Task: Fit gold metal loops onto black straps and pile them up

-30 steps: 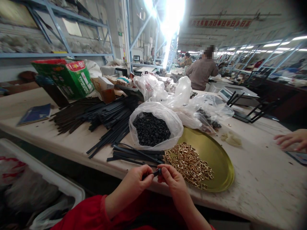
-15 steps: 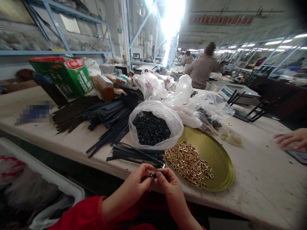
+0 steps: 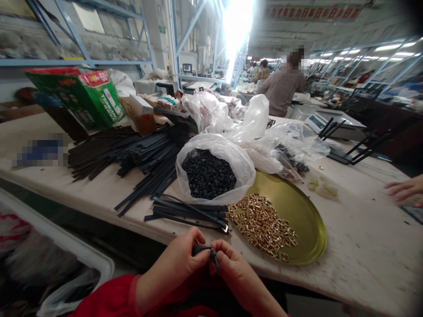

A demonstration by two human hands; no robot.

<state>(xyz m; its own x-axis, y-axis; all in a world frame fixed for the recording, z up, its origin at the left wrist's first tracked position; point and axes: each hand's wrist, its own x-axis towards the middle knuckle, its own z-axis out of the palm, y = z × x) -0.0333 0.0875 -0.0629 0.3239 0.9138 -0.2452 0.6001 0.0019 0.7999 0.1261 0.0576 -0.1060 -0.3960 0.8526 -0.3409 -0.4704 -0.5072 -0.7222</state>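
At the table's front edge, my left hand (image 3: 185, 254) pinches a dark strap (image 3: 214, 260) between thumb and fingers. Close beside it, my right hand (image 3: 232, 263) is closed on the same strap, whose short end bends down between the two hands. A small buckle seems to sit on the strap, mostly hidden by my fingers. Just beyond lie several black straps (image 3: 188, 212) in a bundle, with gold buckles at their right ends. Many gold buckles (image 3: 261, 224) are heaped on a round gold tray (image 3: 307, 229). Behind, an open white plastic bag (image 3: 246, 169) holds small black loops (image 3: 208, 174).
Piles of dark strips (image 3: 145, 149) lie at left, before a green box (image 3: 89, 99). Clear plastic bags (image 3: 261, 114) and a scale (image 3: 343, 123) stand farther back. Another person's hand (image 3: 406, 191) rests at the right edge. A white bin (image 3: 82, 246) is below left.
My right hand has shifted slightly down, and the strap end now angles downward between my hands instead of lying level. The camera view has tilted a little.
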